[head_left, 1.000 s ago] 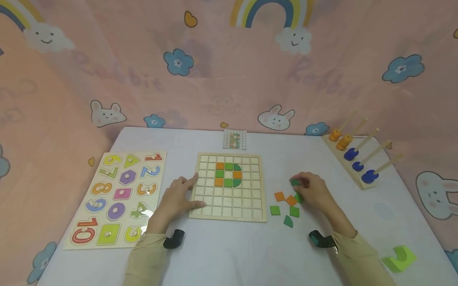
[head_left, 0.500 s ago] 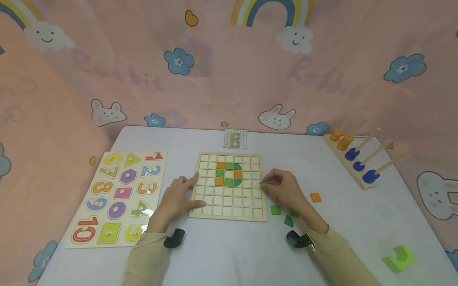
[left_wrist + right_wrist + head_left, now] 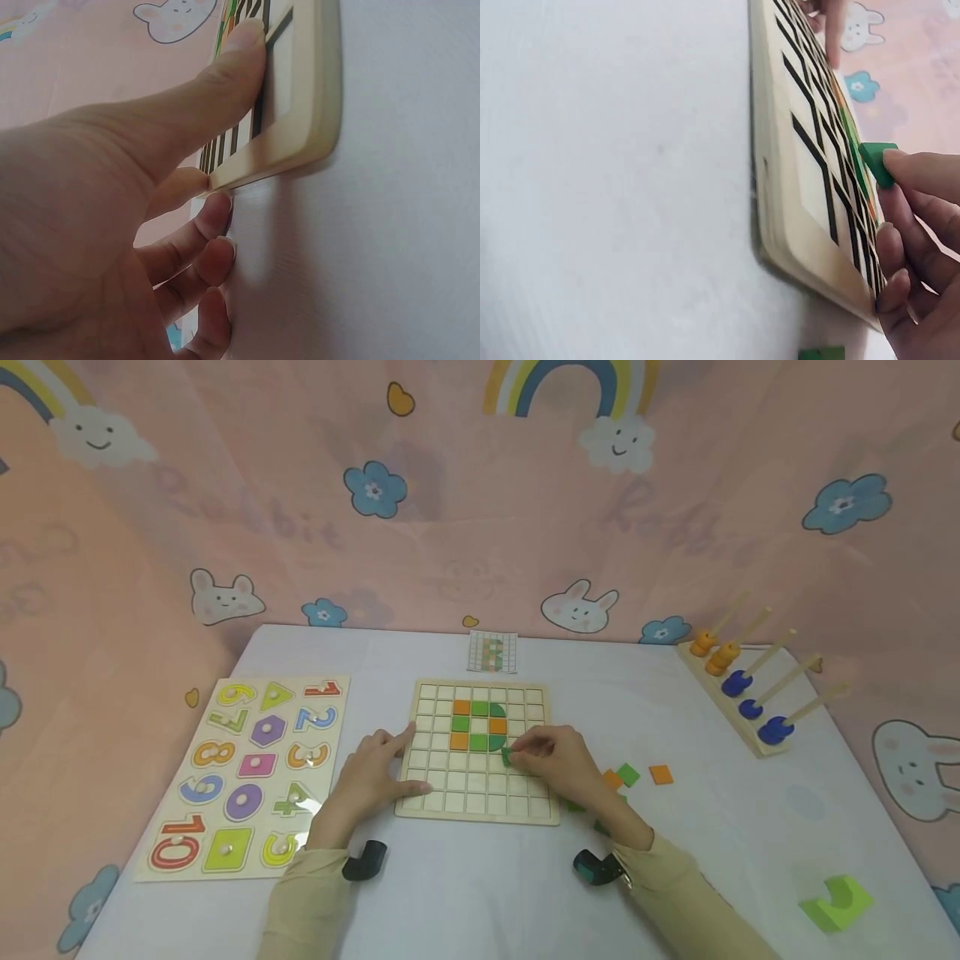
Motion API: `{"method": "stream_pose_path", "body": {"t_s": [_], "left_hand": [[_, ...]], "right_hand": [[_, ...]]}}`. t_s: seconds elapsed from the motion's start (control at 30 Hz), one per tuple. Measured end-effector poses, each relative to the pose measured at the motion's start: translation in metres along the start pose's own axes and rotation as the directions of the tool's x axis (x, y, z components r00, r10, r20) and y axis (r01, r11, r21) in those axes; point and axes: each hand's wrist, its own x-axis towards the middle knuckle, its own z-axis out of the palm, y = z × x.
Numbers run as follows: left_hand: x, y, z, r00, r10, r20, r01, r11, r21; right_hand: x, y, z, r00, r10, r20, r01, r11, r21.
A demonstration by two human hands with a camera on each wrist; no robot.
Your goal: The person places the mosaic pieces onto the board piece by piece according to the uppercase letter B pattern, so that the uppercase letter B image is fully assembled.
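1. Pinching a green piece [image 3: 507, 757] between the fingertips of the right hand [image 3: 562, 767], over the grid board [image 3: 480, 820], just below and right of the lower right corner of the tile pattern [image 3: 479, 708].
2. Bracing the grid board at its left side with the left hand [image 3: 375, 775]: digits spread, thumb laid on top, one finger against the edge, the rest loosely bent beside it.
3. Judging by the card [image 3: 492, 652] beyond the board (seemingly printed with a taller figure), probably in the middle of copying it, with three rows laid around a bare centre cell.
4. Calls next for choosing the cell, likely in the row below the pattern, turning the piece to suit, lowering it flat inside the black lines and letting go without nudging its neighbours.
5. Cannot make out the whole outline of the piece (partly covered by fingertips), nor tell whether touching the board.
6. Near the right forearm [image 3: 628, 828], can pick out a loose orange tile [image 3: 661, 774], a green tile [image 3: 628, 774] and a second orange tile [image 3: 612, 779]; cannot count the others, partly covered by hand and forearm.
7. Cannot read the card's small, faint print cell by cell; from the left wrist, can see only a sliver of pattern colour.
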Motion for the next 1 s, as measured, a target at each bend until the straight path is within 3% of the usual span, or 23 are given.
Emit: {"method": "stream_pose_path", "body": {"t_s": [0.13,0.57,0.83,1.0], "left_hand": [[0.0,0.0,0.0,1.0,0.004,0.001,-0.004,1.0,-0.001],[0.0,-0.001,0.0,1.0,0.003,-0.003,-0.003,1.0,-0.004],[0.002,-0.001,0.001,1.0,-0.002,0.001,0.002,1.0,-0.003],[0.002,-0.002,0.002,1.0,-0.009,0.004,0.009,1.0,-0.001]], "right_hand": [[0.001,-0.006,0.008,1.0,0.017,0.009,-0.017,1.0,-0.016],[0.004,-0.008,0.026,0.997,0.005,-0.081,-0.015,0.993,-0.121],[0.0,-0.009,0.024,0.997,-0.003,-0.078,-0.009,0.99,-0.143],[-0.009,-0.001,0.007,0.997,-0.023,-0.076,0.011,0.988,-0.156]]}}
